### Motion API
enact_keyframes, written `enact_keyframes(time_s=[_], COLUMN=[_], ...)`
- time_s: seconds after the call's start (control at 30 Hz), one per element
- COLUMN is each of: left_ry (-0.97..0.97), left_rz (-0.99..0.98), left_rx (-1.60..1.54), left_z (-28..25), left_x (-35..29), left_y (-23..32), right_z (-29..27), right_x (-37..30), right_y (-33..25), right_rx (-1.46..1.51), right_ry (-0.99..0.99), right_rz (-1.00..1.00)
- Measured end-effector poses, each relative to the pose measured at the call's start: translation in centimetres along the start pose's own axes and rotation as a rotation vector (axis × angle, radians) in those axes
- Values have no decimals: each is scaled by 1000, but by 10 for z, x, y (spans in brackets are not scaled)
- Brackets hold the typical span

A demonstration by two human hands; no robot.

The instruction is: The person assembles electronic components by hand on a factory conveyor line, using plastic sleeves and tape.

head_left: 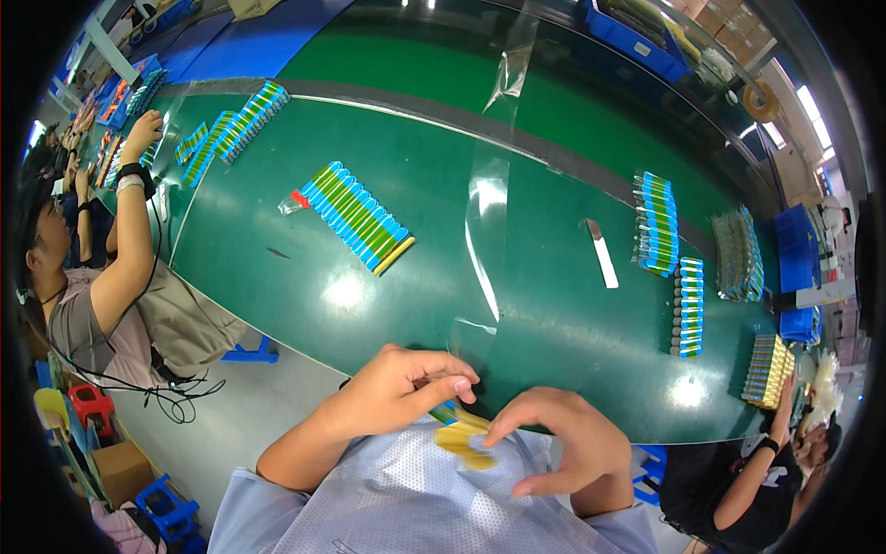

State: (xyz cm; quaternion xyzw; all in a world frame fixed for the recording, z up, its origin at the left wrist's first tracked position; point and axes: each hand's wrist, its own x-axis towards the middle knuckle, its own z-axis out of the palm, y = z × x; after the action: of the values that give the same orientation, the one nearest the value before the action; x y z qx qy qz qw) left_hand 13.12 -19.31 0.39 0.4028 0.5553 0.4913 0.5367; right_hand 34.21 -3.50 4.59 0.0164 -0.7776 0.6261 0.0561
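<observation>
My left hand (406,390) is closed in a pinch, with thumb and forefinger together at the table's near edge. From it hangs a small strip-like piece (446,414) in blue and green, with a yellow part (466,443) smeared by motion; its exact kind cannot be made out. Just to the right, my right hand (568,441) has its thumb and forefinger spread. Its forefinger tip comes close to the yellow part, and I cannot tell whether they touch. A thin bit of clear film (475,325) shows on the table above my left fingers.
On the green table (544,342) lie a row of blue-green slim pieces (355,217), a white-handled blade (603,254), and more rows (657,226) at the right. A clear plastic strip (487,203) crosses the table. Co-workers sit at the left (120,249) and right (748,480).
</observation>
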Motion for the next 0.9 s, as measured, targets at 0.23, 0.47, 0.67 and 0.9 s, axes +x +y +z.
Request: enact_keyframes(time_s=[0.23, 0.47, 0.67, 0.9], left_ry=[109, 142, 66, -12], left_rz=[69, 102, 102, 29], left_rx=[155, 196, -172, -1069], left_z=[7, 6, 12, -3], left_x=[1, -1, -4, 5], left_y=[16, 15, -9, -6], right_z=[29, 41, 33, 33], right_x=[25, 20, 20, 19], right_y=[-4, 15, 12, 14], right_rx=[-513, -633, -750, -882], right_ry=[243, 119, 151, 115], right_rz=[205, 245, 121, 84])
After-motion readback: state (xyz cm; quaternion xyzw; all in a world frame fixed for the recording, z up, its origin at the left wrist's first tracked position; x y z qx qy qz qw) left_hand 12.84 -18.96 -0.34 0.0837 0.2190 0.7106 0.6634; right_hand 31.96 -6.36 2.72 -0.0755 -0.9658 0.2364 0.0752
